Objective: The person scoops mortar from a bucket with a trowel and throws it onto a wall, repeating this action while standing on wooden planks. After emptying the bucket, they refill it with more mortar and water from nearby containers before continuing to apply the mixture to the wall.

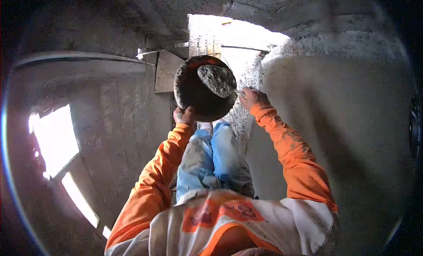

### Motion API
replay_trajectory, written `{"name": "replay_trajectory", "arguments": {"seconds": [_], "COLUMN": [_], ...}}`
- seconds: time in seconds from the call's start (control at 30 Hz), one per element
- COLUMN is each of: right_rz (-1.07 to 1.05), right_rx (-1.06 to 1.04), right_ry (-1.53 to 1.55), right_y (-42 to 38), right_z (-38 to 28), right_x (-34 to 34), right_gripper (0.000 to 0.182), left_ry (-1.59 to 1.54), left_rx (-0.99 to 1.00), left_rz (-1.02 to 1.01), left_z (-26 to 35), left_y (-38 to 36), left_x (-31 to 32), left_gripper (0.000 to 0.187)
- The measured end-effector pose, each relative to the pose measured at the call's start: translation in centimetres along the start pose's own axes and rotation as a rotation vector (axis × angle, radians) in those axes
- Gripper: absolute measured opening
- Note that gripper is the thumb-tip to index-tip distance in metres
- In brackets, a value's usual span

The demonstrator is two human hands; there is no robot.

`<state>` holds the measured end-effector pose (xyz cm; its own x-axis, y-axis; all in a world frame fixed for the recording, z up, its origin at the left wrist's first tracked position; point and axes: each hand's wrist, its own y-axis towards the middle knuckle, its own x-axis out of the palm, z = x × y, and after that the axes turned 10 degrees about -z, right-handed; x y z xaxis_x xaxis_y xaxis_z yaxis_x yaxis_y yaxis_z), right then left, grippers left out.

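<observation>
My left hand (184,115) grips the near rim of a round dark pan (203,107), its fingers and thumb closed over the edge. The pan is caked with grey mortar along its left side and tilts toward me. My right hand (254,98) is closed round the light handle of a trowel (217,80). The trowel's blade overlaps the inside of the pan in this view, and its face is covered with grey mortar. What lies deeper in the pan is in shadow.
A plastered wall (352,110) stands on the right and a rougher grey wall (114,102) on the left. Bright openings (57,139) break the left side. Behind the pan are a board (166,73) and a strongly lit opening (242,33).
</observation>
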<state>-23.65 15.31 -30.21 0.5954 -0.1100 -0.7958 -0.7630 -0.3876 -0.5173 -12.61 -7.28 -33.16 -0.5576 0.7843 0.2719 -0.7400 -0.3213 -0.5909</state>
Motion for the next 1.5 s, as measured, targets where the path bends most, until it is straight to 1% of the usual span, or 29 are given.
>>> {"name": "replay_trajectory", "arguments": {"seconds": [0.1, 0.17, 0.27, 0.33, 0.4, 0.43, 0.5, 0.57, 0.6, 0.67, 0.7, 0.73, 0.77, 0.83, 0.87, 0.93, 0.97, 1.0, 1.07, 1.1, 1.17, 1.23, 1.27, 1.3, 1.33, 1.37, 1.43, 1.47, 1.5], "right_rz": [0.138, 0.195, 0.104, 0.077, -0.240, -0.241, -0.792, -1.056, -1.004, -0.573, -0.225, 0.167, 0.575, 0.555, 0.510, 0.239, 0.008, -0.225, -0.139, -0.064, 0.011, -0.215, -0.238, -0.279, -0.308, -0.316, -0.204, -0.057, -0.058], "right_rx": [-0.004, -0.092, -0.154, -0.176, -0.377, -0.377, -0.444, -0.265, -0.274, 0.051, -0.320, -0.134, -0.231, 0.063, 0.340, 0.025, 0.033, 0.042, -0.169, -0.308, -0.440, -0.162, -0.159, -0.185, -0.212, -0.218, -0.349, -0.405, -0.406], "right_ry": [-0.016, -0.016, -0.013, 0.033, 0.316, 0.309, 0.256, 0.352, 0.316, 0.170, 0.383, 0.585, 0.405, 0.308, 0.041, 0.201, 0.037, -0.124, -0.315, -0.546, -0.754, -0.646, -0.626, -0.426, -0.231, -0.223, 0.002, 0.025, 0.025], "right_y": [4.5, 6.8, 8.4, 8.6, 9.3, 10.6, 15.1, 22.0, 25.7, 29.7, 30.7, 24.9, 24.1, 17.5, 15.1, 13.0, 12.8, 13.0, 14.9, 16.1, 17.9, 19.1, 19.0, 18.9, 18.6, 17.9, 15.8, 15.5, 15.5], "right_z": [-0.6, 0.0, 0.1, -0.8, -1.1, -0.3, 2.5, 7.1, 9.1, 10.4, 15.9, 10.2, 14.3, 11.9, 9.7, 13.8, 12.4, 10.5, 10.7, 11.6, 11.4, 9.8, 10.7, 12.2, 13.2, 12.8, 11.1, 11.8, 12.2], "right_x": [2.3, 5.6, 6.1, 5.2, 4.0, 3.6, 2.3, 0.7, -1.7, -7.2, -7.6, -10.5, -10.2, -9.9, -9.4, -4.5, -3.9, -3.0, 1.0, 2.7, 5.2, 7.6, 9.2, 11.3, 12.5, 11.9, 9.7, 10.0, 10.3], "right_gripper": [0.017, 0.017, 0.022, 0.024, 0.025, 0.025, 0.026, 0.026, 0.023, 0.023, 0.025, 0.024, 0.026, 0.028, 0.028, 0.027, 0.026, 0.026, 0.026, 0.026, 0.028, 0.032, 0.032, 0.031, 0.031, 0.031, 0.026, 0.020, 0.020], "left_ry": [0.125, 0.087, -0.001, 0.026, 0.057, 0.061, 0.061, 0.063, 0.113, 0.178, 0.177, 0.151, 0.119, 0.040, 0.127, 0.210, 0.244, 0.403, 0.663, 0.674, 0.979, 1.000, 0.997, 1.014, 1.054, 1.090, 0.982, 0.858, 0.859], "left_rx": [-0.091, 0.001, -0.091, 0.017, 0.015, 0.001, -0.042, -0.091, -0.067, -0.102, -0.110, -0.080, -0.043, 0.004, 0.001, 0.026, -0.109, -0.040, 0.110, 0.106, 0.038, 0.100, 0.163, 0.168, 0.128, 0.093, 0.067, 0.055, 0.054], "left_rz": [0.041, 0.114, 0.144, 0.150, 0.167, 0.171, 0.194, 0.221, 0.195, 0.193, 0.203, 0.164, 0.128, 0.112, 0.106, 0.092, 0.071, 0.066, 0.029, 0.021, 0.028, 0.015, 0.001, 0.016, -0.001, -0.012, -0.071, -0.134, -0.133], "left_z": [-3.5, -4.6, -8.1, -9.9, -11.5, -12.1, -13.0, -13.5, -13.5, -14.3, -15.4, -16.6, -17.2, -14.9, -14.8, -13.5, -11.6, -11.7, -11.0, -9.4, -6.3, -5.4, -5.2, -5.1, -5.2, -5.1, -6.7, -7.7, -8.6], "left_y": [4.9, 6.9, 9.5, 10.6, 11.0, 11.1, 11.3, 11.9, 12.1, 12.7, 13.2, 13.7, 14.2, 14.2, 14.5, 14.6, 14.4, 14.8, 14.9, 14.7, 14.1, 14.4, 14.3, 14.4, 14.7, 15.2, 16.2, 16.8, 17.2], "left_x": [-3.0, -3.3, -4.5, -6.1, -8.2, -8.7, -9.2, -8.9, -8.4, -8.4, -8.4, -8.3, -7.7, -4.2, -3.9, -1.9, -0.4, 0.1, 1.9, 3.2, 5.8, 7.1, 7.4, 7.5, 7.2, 6.5, 3.9, 2.8, 2.1], "left_gripper": [0.020, 0.019, 0.020, 0.021, 0.022, 0.022, 0.022, 0.022, 0.021, 0.022, 0.022, 0.020, 0.019, 0.013, 0.013, 0.011, 0.013, 0.016, 0.023, 0.023, 0.024, 0.023, 0.023, 0.021, 0.021, 0.022, 0.022, 0.023, 0.023]}}
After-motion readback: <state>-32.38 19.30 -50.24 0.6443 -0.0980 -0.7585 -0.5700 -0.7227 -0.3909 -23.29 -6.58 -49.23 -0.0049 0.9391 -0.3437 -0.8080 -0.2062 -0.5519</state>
